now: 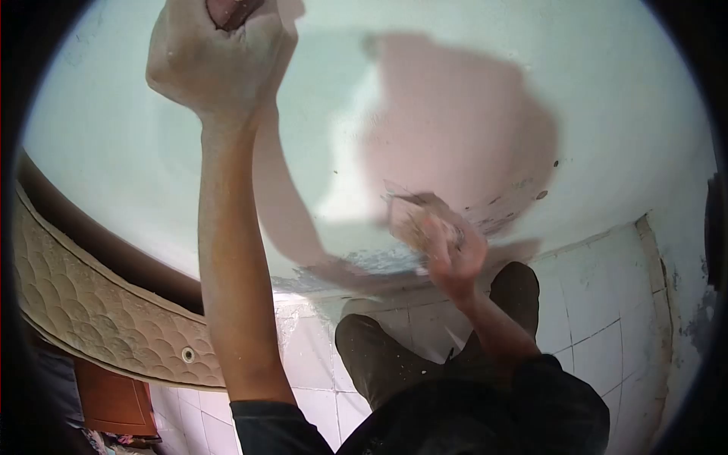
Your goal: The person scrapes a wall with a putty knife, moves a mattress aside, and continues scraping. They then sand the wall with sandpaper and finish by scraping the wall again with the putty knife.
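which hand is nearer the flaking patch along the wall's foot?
Right. The right hand is beside the flaking patch, at its right end in the picture; the left hand is a fist well away from it, near the picture's top left.

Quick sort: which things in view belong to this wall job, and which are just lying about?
In the job, it seems:
flat tool, blurred, in the right hand
wall, patchy low down

Just lying about:
mattress, left
brown item, lower left
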